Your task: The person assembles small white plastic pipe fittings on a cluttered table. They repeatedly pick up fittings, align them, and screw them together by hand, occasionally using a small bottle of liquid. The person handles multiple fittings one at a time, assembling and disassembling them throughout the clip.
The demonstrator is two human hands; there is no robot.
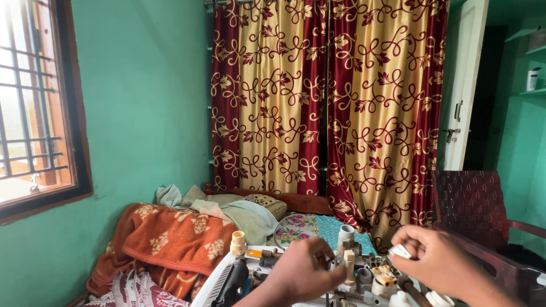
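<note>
Green walls and red-gold curtains (330,102) back a bed with an orange blanket (170,241). Low in the head view, the left hand (301,273) pinches a cream pipe fitting (349,267) upright over a tray of fittings (222,278); the right hand (435,256) pinches a small white piece (400,251) beside it.

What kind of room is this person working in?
Most likely a bedroom in a home. A bed heaped with an orange blanket stands against the green wall, with long patterned curtains behind it and a barred window on the left.
</note>
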